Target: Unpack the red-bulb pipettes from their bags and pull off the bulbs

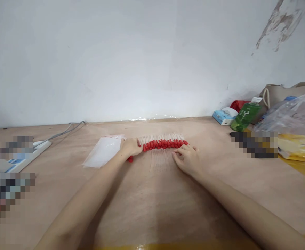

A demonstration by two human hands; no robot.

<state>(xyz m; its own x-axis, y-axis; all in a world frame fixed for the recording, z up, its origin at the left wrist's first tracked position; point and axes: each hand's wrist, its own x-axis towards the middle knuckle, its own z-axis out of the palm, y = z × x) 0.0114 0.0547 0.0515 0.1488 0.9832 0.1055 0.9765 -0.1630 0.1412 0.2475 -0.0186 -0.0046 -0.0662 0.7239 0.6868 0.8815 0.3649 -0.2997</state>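
Observation:
A row of several thin clear tubes with red bulb ends (162, 143) lies across the middle of the wooden table (152, 208). My left hand (130, 147) rests at the row's left end with its fingers curled against the red bulbs. One red bulb shows under its wrist. My right hand (186, 158) lies at the row's right end, fingers bent and touching the nearest tubes. A few clear tubes lie loose in front of the row between my hands.
A stack of clear zip bags (102, 151) lies left of my left hand. A white power strip (24, 156) with a cable is at the far left. At the right stand a green bottle (246, 115), a tissue pack (224, 116), plastic bags (293, 116) and a yellow packet (297, 147).

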